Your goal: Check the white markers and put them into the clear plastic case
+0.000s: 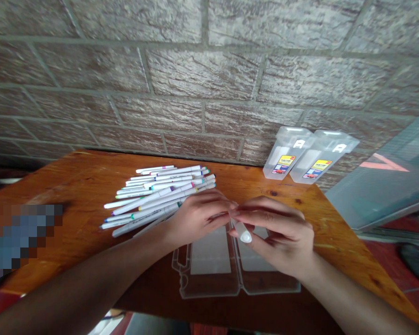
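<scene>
A white marker (243, 232) slants between my hands, its rounded end facing me. My right hand (282, 230) has its thumb and fingers closed round the marker's body. The fingers of my left hand (209, 211) are pinched together at the marker's far end, which they mostly hide. Under both hands a clear plastic case (209, 291) lies unfolded on the wooden table, with a white sheet (211, 256) in its left half and another in the right. Just left of my left hand, a pile of white markers (157, 190) with coloured ends lies loosely side by side.
Two closed translucent cases (282, 153) with yellow and blue labels stand at the table's back right, near the brick wall (202, 70). A blurred-out object (24, 242) is at the left edge. The wooden table (73, 181) ends on the right beside a glass panel (387, 177).
</scene>
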Demonstrator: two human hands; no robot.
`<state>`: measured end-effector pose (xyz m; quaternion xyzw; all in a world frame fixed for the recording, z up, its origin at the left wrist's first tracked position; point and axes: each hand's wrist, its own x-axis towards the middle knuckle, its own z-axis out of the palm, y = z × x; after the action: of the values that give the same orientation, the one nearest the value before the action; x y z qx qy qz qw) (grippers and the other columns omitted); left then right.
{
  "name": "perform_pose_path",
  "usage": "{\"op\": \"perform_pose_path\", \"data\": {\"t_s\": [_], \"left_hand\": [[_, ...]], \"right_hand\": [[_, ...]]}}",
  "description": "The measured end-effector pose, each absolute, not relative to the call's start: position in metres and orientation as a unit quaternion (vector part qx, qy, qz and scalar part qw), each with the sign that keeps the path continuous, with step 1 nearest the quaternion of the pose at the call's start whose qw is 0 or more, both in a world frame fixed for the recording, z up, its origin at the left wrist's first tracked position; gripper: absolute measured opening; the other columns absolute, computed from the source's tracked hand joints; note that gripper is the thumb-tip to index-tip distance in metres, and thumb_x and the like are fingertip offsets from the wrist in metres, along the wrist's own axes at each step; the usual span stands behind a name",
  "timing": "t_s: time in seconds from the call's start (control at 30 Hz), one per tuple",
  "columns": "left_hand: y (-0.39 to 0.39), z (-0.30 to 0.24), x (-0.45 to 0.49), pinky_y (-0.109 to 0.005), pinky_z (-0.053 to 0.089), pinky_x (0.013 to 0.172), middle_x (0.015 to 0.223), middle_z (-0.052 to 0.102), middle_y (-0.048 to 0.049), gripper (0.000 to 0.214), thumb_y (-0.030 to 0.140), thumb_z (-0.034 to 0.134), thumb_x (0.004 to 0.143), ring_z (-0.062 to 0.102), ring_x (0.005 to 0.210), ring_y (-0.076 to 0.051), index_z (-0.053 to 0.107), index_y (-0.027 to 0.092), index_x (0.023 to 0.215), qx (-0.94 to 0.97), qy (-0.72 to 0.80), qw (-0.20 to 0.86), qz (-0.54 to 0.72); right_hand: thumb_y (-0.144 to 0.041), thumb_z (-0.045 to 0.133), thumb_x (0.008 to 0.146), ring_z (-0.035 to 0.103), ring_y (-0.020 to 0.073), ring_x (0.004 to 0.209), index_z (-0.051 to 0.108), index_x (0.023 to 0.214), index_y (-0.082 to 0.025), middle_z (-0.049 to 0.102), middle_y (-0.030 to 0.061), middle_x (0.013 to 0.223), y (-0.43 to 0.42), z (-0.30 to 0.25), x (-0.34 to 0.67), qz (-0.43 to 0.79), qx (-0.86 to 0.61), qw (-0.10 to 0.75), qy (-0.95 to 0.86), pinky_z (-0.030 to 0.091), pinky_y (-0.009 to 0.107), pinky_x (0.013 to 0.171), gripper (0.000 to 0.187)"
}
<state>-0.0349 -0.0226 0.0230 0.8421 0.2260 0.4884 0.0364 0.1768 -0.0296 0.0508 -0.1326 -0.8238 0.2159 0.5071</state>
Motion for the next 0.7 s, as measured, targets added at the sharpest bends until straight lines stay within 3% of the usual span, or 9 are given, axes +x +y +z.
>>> {"op": "perform_pose_path", "data": {"t_s": [0.7], "left_hand": [[-0.0226,0.0246,-0.0355,-0.031,0.059,0.078,0.094,0.078,-0.0079,0.008,0.023,0.066,0.097,0.074,0.086,-0.018,0.071,0.018,0.102,0.846,0.229,0.042,0.48]], "right_hand": [[-0.005,0.079,0.082,0.075,0.0188,0.08,0.079,0.117,-0.024,0.078,0.0096,0.102,-0.0291,0.0502,0.1765,0.206,-0.127,0.509,-0.826,0.064,0.029,0.066,0.04]]}}
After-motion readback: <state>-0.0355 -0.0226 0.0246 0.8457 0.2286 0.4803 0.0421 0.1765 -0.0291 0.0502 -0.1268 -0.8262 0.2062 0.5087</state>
